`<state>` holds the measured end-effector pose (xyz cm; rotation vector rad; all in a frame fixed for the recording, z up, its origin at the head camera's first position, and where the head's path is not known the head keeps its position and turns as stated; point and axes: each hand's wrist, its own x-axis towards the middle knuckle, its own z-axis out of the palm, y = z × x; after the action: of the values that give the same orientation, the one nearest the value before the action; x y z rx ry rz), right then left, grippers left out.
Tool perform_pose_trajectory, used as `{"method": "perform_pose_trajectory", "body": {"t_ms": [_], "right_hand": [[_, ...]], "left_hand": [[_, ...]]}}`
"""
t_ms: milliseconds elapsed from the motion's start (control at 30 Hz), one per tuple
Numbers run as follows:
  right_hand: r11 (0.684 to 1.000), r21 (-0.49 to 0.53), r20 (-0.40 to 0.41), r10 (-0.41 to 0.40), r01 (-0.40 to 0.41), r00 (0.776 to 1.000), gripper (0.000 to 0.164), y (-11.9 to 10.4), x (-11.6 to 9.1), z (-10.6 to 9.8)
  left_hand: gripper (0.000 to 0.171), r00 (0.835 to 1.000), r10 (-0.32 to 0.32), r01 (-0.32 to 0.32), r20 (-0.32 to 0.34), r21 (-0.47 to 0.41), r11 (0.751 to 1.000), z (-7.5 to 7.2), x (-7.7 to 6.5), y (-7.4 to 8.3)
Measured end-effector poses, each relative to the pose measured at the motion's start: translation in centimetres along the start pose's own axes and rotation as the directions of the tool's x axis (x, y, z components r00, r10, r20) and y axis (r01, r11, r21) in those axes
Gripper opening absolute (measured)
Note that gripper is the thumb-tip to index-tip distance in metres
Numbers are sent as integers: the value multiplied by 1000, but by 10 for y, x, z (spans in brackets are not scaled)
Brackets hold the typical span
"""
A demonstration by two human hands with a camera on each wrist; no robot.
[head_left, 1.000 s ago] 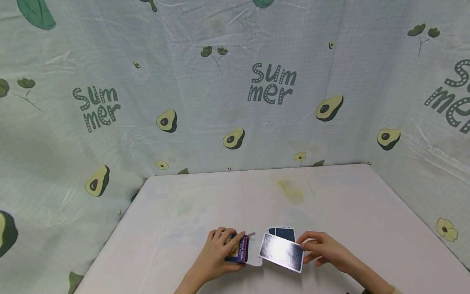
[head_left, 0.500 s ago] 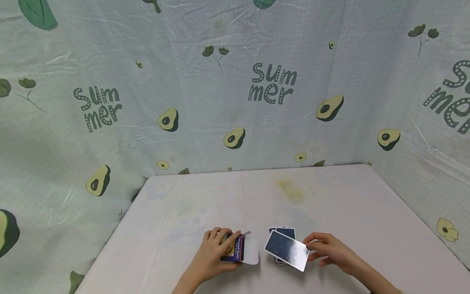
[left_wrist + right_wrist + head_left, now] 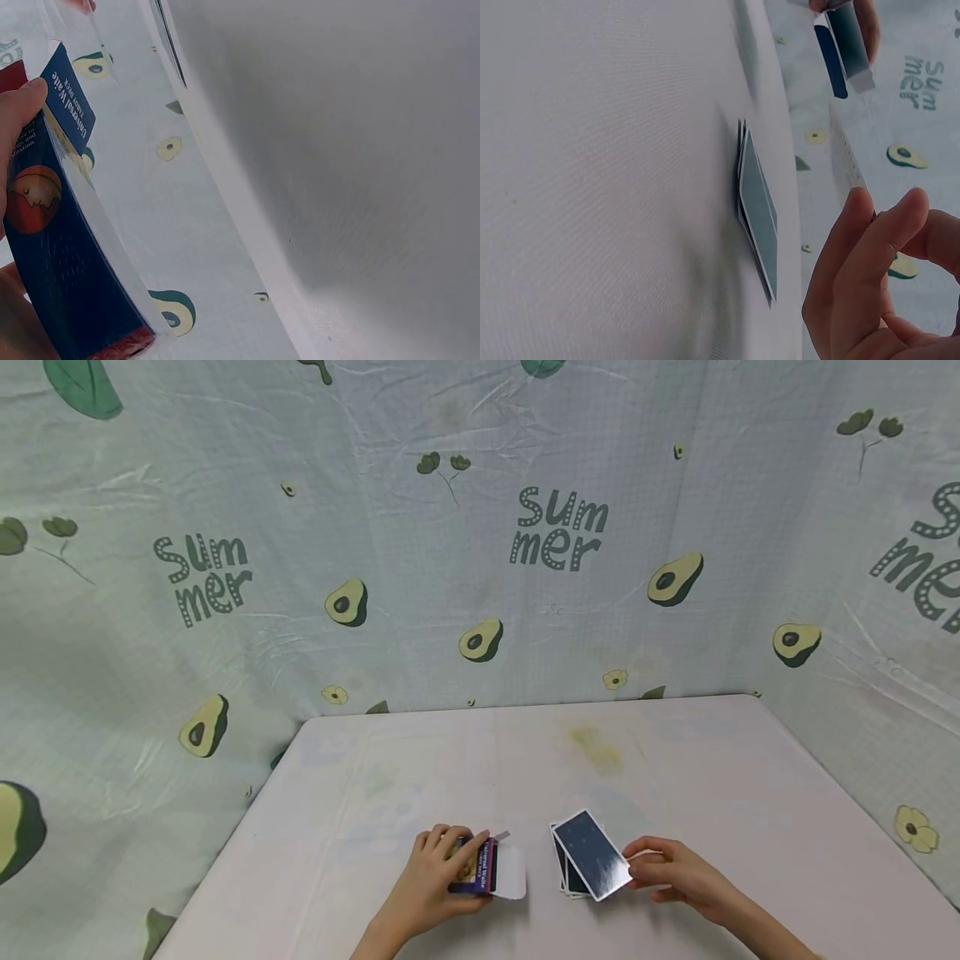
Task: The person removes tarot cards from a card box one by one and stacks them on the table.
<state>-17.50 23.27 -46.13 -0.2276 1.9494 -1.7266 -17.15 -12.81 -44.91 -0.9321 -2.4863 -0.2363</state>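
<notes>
My left hand [image 3: 438, 881] grips a dark blue tarot deck box [image 3: 472, 872], fingers over its top and thumb along the near side. The box's white end flap [image 3: 511, 872] stands open toward the right. "Universal Waite Tarot Deck" is printed on a blue flap [image 3: 71, 101] in the left wrist view. Between the thumb and fingertips of my right hand [image 3: 682, 881] a tarot card [image 3: 592, 853] is pinched at its corner, dark back up. It is held tilted above a small, uneven pile of cards [image 3: 757, 214] on the table, hiding most of it in the head view.
The white table [image 3: 420, 777] carries a yellowish stain [image 3: 597, 750] farther back. A pale curtain [image 3: 420, 552] printed with avocados and "summer" hangs behind the table and along both sides.
The pinched card has turned clockwise over the pile, and my right hand has shifted slightly right. My left hand moved a little left with the box, still gripping it.
</notes>
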Motion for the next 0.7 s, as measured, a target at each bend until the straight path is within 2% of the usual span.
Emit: {"method": "perform_pose_trajectory", "body": {"t_ms": [400,700], "right_hand": [[998,-49,-95,37,-42,995,49,0,6,6],[998,-40,-101,43,-47,994,57,3,10,9]], "left_hand": [[76,1000,-12,12,16,-16,1000,0,4,2],[76,1000,-6,7,21,-29,1000,1,9,5]]}}
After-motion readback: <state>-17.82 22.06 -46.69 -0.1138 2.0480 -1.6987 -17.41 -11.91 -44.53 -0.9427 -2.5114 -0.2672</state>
